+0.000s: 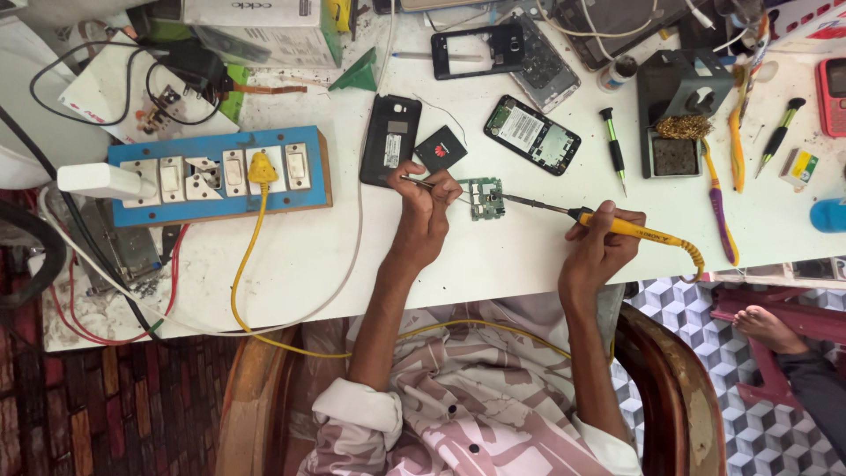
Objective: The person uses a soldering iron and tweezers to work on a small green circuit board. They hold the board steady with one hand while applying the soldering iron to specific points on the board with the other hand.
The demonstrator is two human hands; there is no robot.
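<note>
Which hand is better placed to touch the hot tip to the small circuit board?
The right hand. It already holds the yellow soldering iron, whose tip points at the circuit board. The left hand is busy holding tweezers at the board's other side.

A blue switch board (220,174) with a yellow plug (262,167) lies at the left of the white desk (458,264). A black phone back cover (390,139) and a small black battery (441,148) sit near the middle, an opened phone (532,135) just right of them. Further right stand a green-handled screwdriver (613,145) and a grey iron stand (680,110) holding brass wool (683,127).
</note>
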